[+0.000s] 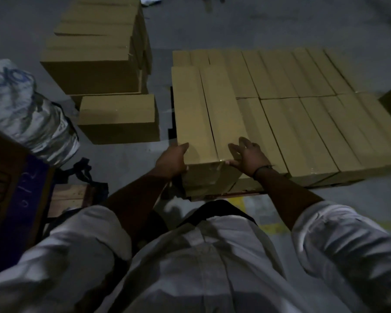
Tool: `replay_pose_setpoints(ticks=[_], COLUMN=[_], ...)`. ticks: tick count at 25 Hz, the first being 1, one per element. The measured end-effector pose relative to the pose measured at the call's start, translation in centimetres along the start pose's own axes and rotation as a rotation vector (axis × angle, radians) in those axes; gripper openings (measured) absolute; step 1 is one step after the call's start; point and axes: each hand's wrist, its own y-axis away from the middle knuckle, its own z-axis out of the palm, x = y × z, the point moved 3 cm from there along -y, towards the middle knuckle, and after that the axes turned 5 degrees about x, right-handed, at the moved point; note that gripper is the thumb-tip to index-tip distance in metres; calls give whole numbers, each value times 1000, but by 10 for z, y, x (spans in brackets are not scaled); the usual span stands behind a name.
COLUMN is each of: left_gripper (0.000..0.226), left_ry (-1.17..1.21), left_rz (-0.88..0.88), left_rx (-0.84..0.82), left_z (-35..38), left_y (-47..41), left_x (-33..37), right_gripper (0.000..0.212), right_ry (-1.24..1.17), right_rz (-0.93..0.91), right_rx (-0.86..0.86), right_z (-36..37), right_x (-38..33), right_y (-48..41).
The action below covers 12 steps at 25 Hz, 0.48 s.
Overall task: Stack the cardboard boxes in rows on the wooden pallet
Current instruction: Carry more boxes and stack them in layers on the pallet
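We set a cardboard box point(190, 109) on the first layer point(314, 123) at the near left corner of the wooden pallet point(224, 195). Our left hand point(174, 160) grips its near left corner; our right hand point(248, 158), fingers spread, presses its near right edge. It likely needs squaring flush with the layer's edges before release. Spare boxes point(117, 118) wait left of the pallet.

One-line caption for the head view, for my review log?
Left hand grips and right hand presses a box atop the layer of boxes.
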Motion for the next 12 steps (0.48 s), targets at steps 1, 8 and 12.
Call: replay_pose_setpoints(ticks=[1,8,12], left_gripper=[92,82,80], left_ry=[-19,-44,-51], left_rz=[3,21,22], left_rx=[9,46,69], left_z=[-1,-1,4], left_y=[-2,-16,-15], left_x=[2,14,17], right_gripper=[72,61,63], right_ry=[-8,-57,-107], right_rz=[2,58,92], right_rx=[12,56,83], right_z=[-1,-7,-8], right_x=[1,7,7], right_y=[-1,-13,-10])
